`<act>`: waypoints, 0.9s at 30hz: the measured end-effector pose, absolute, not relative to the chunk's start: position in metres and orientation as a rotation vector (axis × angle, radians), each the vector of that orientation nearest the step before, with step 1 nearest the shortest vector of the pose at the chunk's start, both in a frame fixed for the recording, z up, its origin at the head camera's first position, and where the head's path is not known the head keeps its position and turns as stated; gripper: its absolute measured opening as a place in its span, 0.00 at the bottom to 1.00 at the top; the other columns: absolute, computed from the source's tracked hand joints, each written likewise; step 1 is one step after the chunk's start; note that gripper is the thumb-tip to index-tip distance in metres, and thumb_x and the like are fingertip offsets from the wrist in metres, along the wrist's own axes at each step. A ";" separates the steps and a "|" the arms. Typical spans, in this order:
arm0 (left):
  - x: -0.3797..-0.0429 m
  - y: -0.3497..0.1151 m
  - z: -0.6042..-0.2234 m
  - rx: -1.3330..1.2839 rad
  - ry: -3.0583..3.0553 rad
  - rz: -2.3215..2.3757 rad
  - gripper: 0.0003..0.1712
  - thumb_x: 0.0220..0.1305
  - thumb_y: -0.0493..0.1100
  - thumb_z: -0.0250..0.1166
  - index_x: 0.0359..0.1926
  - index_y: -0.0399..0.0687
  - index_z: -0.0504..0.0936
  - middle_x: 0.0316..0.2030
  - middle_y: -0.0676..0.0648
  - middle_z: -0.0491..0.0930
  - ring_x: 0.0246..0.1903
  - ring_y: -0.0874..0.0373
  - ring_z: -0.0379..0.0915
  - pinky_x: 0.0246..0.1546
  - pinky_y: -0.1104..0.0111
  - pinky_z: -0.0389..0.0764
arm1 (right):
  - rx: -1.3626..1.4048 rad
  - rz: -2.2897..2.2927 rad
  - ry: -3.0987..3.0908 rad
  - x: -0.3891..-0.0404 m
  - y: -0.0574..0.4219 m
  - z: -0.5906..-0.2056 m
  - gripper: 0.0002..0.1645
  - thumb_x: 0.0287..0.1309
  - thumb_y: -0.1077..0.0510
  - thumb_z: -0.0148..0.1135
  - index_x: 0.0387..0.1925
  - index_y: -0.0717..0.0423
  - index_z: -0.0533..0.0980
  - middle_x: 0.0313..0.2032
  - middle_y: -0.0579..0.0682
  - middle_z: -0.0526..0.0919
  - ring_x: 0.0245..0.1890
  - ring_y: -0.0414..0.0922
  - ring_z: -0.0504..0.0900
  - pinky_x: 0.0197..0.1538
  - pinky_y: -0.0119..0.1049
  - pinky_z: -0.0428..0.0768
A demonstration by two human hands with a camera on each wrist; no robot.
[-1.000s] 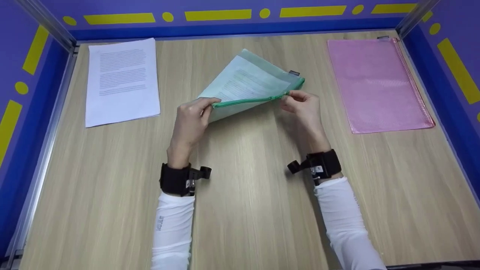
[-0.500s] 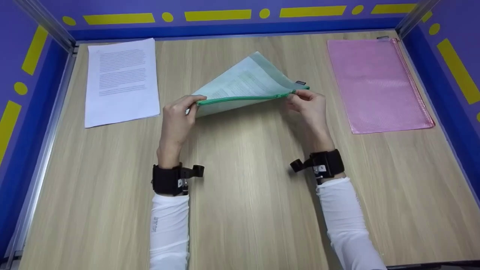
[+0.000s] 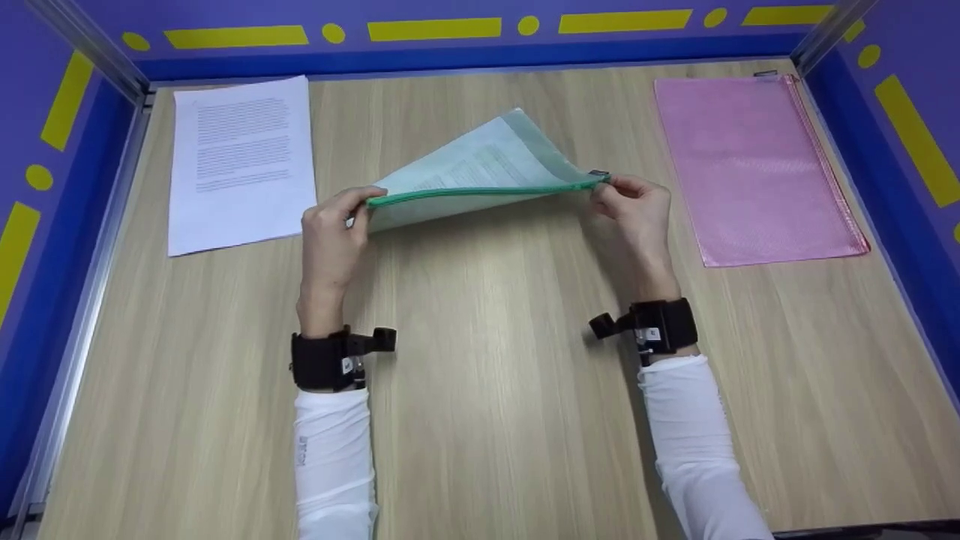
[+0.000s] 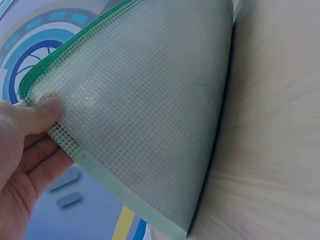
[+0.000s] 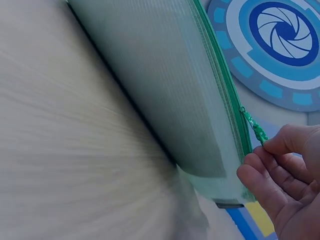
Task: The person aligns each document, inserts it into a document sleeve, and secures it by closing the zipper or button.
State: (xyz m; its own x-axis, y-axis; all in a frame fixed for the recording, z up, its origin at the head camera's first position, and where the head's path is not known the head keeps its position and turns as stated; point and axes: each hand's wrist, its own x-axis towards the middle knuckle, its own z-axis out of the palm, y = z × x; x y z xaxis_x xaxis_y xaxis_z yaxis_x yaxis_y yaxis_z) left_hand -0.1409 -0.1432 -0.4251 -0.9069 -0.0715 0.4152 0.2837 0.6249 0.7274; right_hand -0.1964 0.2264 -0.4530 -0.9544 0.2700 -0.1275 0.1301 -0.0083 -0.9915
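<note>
A pale green mesh zipper pouch (image 3: pixel 465 161) with printed paper inside is tilted up off the table, its green zipper edge (image 3: pixel 480 191) stretched between both hands. My left hand (image 3: pixel 330 236) pinches the pouch's left zipper corner; in the left wrist view the thumb (image 4: pixel 42 115) lies on the mesh with the fingers behind it. At the other end, my right hand (image 3: pixel 637 217) pinches the green zipper pull (image 5: pixel 257 131) between thumb and fingers. That pull sits near the zipper's right end, close to a small dark tag (image 5: pixel 230 205). The zipper looks closed along its length.
A stack of printed paper sheets (image 3: pixel 240 165) lies at the back left of the wooden table (image 3: pixel 480 390). On the back right rests a pink mesh zipper pouch (image 3: pixel 757 172). Blue panels with yellow marks (image 3: pixel 435 30) border the table's back and sides.
Both hands have moved apart, the left one leftward and the right one rightward. The zipper pull has travelled toward the zipper's right end, and the pouch has turned so its edge lies nearly level.
</note>
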 end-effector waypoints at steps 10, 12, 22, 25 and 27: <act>-0.139 -0.159 -0.426 -0.019 -2.422 -1.207 0.10 0.68 0.31 0.60 0.45 0.38 0.87 0.45 0.41 0.88 0.45 0.53 0.85 0.47 0.64 0.83 | -0.526 2.197 -1.968 -0.200 0.252 -0.453 0.04 0.54 0.70 0.65 0.33 0.65 0.83 0.28 0.49 0.84 0.30 0.41 0.85 0.42 0.33 0.87; -0.139 -0.161 -0.426 0.000 -2.429 -1.210 0.10 0.68 0.32 0.60 0.46 0.39 0.87 0.45 0.41 0.88 0.46 0.53 0.85 0.47 0.64 0.83 | -0.550 2.205 -1.946 -0.201 0.255 -0.453 0.03 0.54 0.70 0.65 0.32 0.65 0.82 0.27 0.49 0.84 0.29 0.41 0.85 0.43 0.34 0.87; -0.141 -0.142 -0.422 -0.039 -2.406 -1.176 0.11 0.67 0.30 0.60 0.46 0.38 0.87 0.44 0.40 0.88 0.43 0.51 0.86 0.45 0.61 0.85 | -0.629 2.239 -1.945 -0.202 0.245 -0.458 0.22 0.60 0.64 0.64 0.55 0.68 0.76 0.33 0.49 0.86 0.34 0.41 0.86 0.46 0.31 0.86; -0.140 -0.131 -0.421 -0.083 -2.409 -1.158 0.12 0.67 0.30 0.59 0.46 0.38 0.87 0.44 0.40 0.88 0.42 0.51 0.86 0.43 0.61 0.86 | -0.643 2.254 -2.022 -0.200 0.236 -0.458 0.31 0.64 0.55 0.63 0.65 0.63 0.70 0.41 0.51 0.86 0.41 0.43 0.86 0.50 0.31 0.84; -0.139 -0.122 -0.420 -0.135 -2.413 -1.137 0.12 0.67 0.30 0.59 0.46 0.38 0.87 0.44 0.40 0.88 0.41 0.51 0.87 0.42 0.61 0.86 | -0.650 2.277 -2.072 -0.199 0.227 -0.457 0.37 0.66 0.49 0.62 0.70 0.60 0.65 0.49 0.55 0.83 0.49 0.45 0.85 0.55 0.33 0.83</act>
